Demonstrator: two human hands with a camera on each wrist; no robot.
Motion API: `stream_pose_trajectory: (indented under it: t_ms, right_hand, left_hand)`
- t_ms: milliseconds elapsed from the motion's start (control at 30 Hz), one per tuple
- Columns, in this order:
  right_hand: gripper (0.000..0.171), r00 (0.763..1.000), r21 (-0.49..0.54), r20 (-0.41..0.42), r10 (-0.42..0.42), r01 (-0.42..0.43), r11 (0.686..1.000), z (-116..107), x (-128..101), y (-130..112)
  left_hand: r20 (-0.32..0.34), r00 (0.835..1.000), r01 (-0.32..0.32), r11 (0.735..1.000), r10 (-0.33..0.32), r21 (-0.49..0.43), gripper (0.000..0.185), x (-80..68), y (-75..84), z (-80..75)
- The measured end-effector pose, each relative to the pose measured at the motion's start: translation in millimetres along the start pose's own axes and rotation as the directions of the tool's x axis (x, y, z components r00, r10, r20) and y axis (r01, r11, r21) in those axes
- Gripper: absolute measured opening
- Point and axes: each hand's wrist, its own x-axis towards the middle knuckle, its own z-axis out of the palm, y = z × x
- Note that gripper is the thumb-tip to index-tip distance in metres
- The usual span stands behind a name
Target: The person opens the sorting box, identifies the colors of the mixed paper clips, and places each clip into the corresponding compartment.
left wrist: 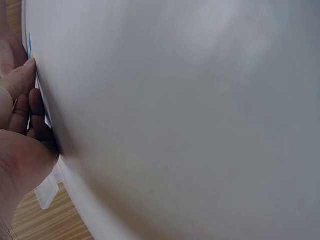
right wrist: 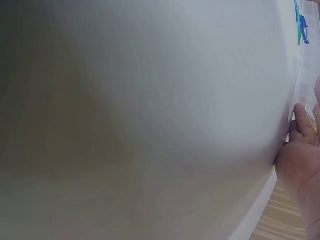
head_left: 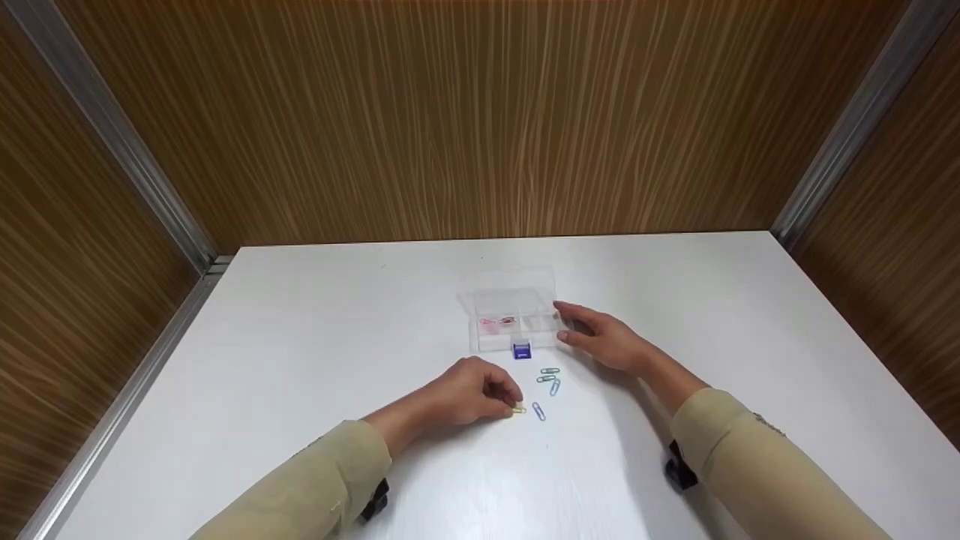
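A clear plastic compartment box (head_left: 514, 319) stands mid-table with its lid open and a blue latch (head_left: 521, 350) at the front. Pink clips (head_left: 495, 323) lie in its left compartment. My right hand (head_left: 600, 339) holds the box's right end between thumb and forefinger; in the right wrist view its fingers (right wrist: 299, 125) curl beside the box (right wrist: 307, 82). My left hand (head_left: 480, 394) pinches a yellow paper clip (head_left: 519, 409) against the white table (head_left: 300, 352). In the left wrist view the left hand (left wrist: 17, 125) lies at the frame's left edge.
Loose clips lie between my hands: a green one (head_left: 550, 372) and two blue ones (head_left: 555, 387) (head_left: 538, 412). Wood-panelled walls (head_left: 480, 112) close in the table at the back and sides, with metal corner strips (head_left: 112, 142).
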Motion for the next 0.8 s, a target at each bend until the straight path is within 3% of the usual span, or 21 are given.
stream_pose_trajectory:
  t_ms: [800]
  right_hand:
    - [0.068, 1.0, -0.019, 0.007, 0.024, -0.024, 1.0, -0.4, 0.2, -0.3]
  left_hand:
    - [0.054, 0.999, -0.005, 0.999, 0.003, 0.034, 0.016, -0.3, 2.1, -0.6]
